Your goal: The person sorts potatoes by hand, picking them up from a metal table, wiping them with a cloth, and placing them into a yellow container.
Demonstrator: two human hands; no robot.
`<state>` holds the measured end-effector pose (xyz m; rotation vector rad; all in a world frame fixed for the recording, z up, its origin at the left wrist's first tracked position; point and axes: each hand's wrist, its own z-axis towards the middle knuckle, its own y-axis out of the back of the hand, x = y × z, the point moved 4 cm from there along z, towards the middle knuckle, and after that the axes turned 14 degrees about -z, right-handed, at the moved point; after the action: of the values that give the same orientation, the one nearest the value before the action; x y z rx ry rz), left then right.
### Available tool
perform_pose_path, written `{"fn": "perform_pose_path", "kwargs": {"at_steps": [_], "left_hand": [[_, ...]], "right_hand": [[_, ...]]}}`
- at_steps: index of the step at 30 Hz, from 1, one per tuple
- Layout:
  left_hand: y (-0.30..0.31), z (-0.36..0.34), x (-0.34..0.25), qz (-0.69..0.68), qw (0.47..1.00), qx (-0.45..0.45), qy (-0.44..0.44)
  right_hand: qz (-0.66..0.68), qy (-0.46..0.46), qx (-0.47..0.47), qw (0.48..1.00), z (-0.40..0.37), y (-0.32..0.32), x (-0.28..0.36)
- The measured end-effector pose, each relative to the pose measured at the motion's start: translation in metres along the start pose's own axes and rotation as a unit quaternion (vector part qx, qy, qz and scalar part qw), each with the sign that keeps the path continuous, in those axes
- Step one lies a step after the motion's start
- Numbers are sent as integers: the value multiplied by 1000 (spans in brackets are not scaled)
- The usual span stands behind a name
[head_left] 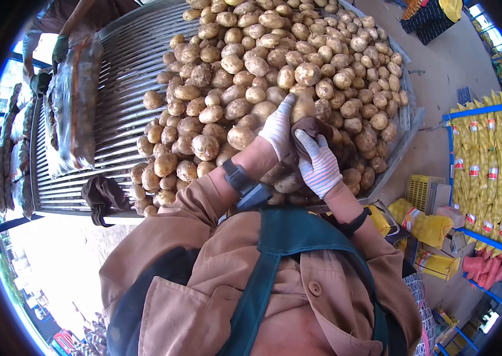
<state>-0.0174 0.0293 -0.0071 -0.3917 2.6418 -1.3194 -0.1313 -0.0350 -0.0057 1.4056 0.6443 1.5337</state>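
Note:
A large heap of brown potatoes (257, 65) covers the slatted table in front of me. My left hand (277, 130), in a white glove with grey fingertips, is closed against a potato (303, 107) at the heap's near side. Right beside it, my right hand (319, 166), in a striped glove, grips a dark brown cloth (316, 127) that lies against the same potato. Part of the cloth and the potato's lower side are hidden by my hands. A second dark cloth (106, 194) hangs at the table's near edge on the left.
At the left, a person's gloved hand (60, 50) is by a clear plastic sack (76, 107) on the metal slats (129, 77). To the right, a blue-framed rack holds yellow net bags (488, 166). A yellow crate (423, 193) stands below the table's right edge.

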Motion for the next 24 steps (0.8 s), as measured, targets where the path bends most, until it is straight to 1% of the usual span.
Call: {"fn": "perform_pose_path", "kwargs": {"at_steps": [1, 2, 3, 4, 5, 6, 8, 10, 11, 12, 14, 15, 16, 18, 19, 20, 22, 23, 24], "left_hand": [[-6, -6, 0, -23, 999, 4, 23], [-6, -4, -1, -47, 998, 38, 14], [-3, -1, -2, -71, 995, 71, 6], [0, 4, -4, -94, 990, 105, -2], [5, 8, -8, -45, 989, 134, -35], [3, 8, -7, -76, 986, 147, -16], [-4, 5, -4, -134, 976, 172, 28], [-12, 2, 9, -57, 980, 189, 8], [2, 20, 15, -83, 977, 192, 31], [-5, 12, 13, -90, 980, 175, 22], [-11, -4, 7, -46, 993, 110, 8], [-5, -5, 6, -51, 992, 106, 40], [0, -5, 5, -56, 991, 101, 72], [7, 0, 4, -54, 979, 175, 89], [10, 8, 2, -129, 967, 200, 95], [17, 14, 2, -133, 966, 205, 87], [14, 8, 5, -141, 964, 214, 74], [11, 5, 6, -144, 963, 218, 67], [7, 2, 8, -147, 962, 223, 62]], "right_hand": [[46, -6, -20, 999, 1, 5, -5], [62, 10, -42, 997, 0, 4, -12], [168, -44, -31, 984, -3, 0, -23], [270, -98, -19, 958, -6, -5, -32], [352, -159, -40, 921, -8, -9, -42], [342, -168, -56, 923, -7, -5, -46], [399, -189, -102, 891, 10, 18, -23], [461, -95, -152, 869, 22, 15, -6], [373, -87, -164, 909, 20, 14, 7], [304, -67, -144, 940, 16, 15, 12], [160, -26, -98, 982, 4, 13, 22], [88, -3, -73, 993, 0, 11, 28], [117, -9, -78, 990, -2, 13, 30], [159, 14, -76, 984, -6, 22, 23], [159, 13, -102, 982, -7, 30, 25], [150, -30, -82, 985, -17, 23, 8], [187, -96, -118, 971, -25, 23, -5], [219, -122, -120, 961, -29, 26, -9], [313, -143, -141, 928, -29, 25, -7]]}}
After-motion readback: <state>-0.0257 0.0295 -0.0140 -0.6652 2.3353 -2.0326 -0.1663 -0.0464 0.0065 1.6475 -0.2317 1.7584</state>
